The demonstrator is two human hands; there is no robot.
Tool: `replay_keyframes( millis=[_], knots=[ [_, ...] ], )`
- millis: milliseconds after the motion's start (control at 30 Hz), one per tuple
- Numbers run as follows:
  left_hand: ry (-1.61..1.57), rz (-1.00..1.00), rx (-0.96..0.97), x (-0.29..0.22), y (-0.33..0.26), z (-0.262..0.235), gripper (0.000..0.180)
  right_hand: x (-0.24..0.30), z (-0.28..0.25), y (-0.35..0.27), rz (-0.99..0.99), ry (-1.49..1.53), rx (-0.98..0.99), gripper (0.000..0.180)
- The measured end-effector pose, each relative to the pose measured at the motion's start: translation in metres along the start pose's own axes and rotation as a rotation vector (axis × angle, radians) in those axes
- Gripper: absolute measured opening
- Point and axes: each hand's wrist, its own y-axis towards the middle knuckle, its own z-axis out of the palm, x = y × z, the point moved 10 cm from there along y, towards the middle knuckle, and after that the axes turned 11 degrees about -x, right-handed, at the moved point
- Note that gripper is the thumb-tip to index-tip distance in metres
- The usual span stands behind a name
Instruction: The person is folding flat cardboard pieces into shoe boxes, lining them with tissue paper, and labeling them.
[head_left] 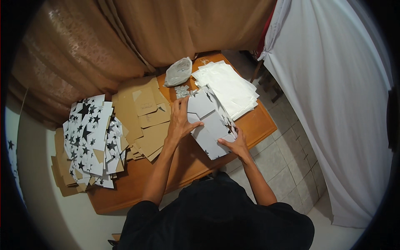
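Observation:
Tilted over the front middle of the wooden table is a white cardboard box [209, 134] with dark stars on its sides. Its upper face shows plain white flaps lying folded across it. My left hand [180, 121] grips the box's left side, fingers over the far corner and thumb pressed on the flaps. On the near right corner my right hand [236, 145] is closed, its thumb on the upper face and its fingers along the starred side. Part of the box's underside is hidden.
Flat star-printed cardboard pieces [85, 137] are heaped at the left beside brown cardboard sheets [143, 104]. Behind the box sit a clear plastic bag [179, 72], small greyish pieces [182, 91] and a stack of white sheets [229, 85]. Curtains [166, 29] hang behind the table [143, 177].

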Motion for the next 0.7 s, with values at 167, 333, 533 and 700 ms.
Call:
replay_keyframes(
  millis=[167,333,533,700],
  knots=[
    [-0.046,-0.272,-0.135,0.013,-0.011,-0.038,0.093,0.062,-0.023,-0.002,-0.190,-0.077,-0.057,0.130],
    [-0.068,-0.466,-0.327,0.037,-0.036,-0.055,0.091,0.107,-0.033,-0.001,-0.385,-0.140,-0.109,0.125],
    [-0.121,-0.534,-0.294,0.030,-0.060,-0.061,0.074,0.128,-0.038,-0.001,-0.615,-0.097,-0.104,0.126],
    [-0.149,-0.434,-0.370,0.034,-0.079,-0.066,0.071,0.139,-0.050,-0.002,-0.687,-0.062,-0.130,0.130]
  ],
)
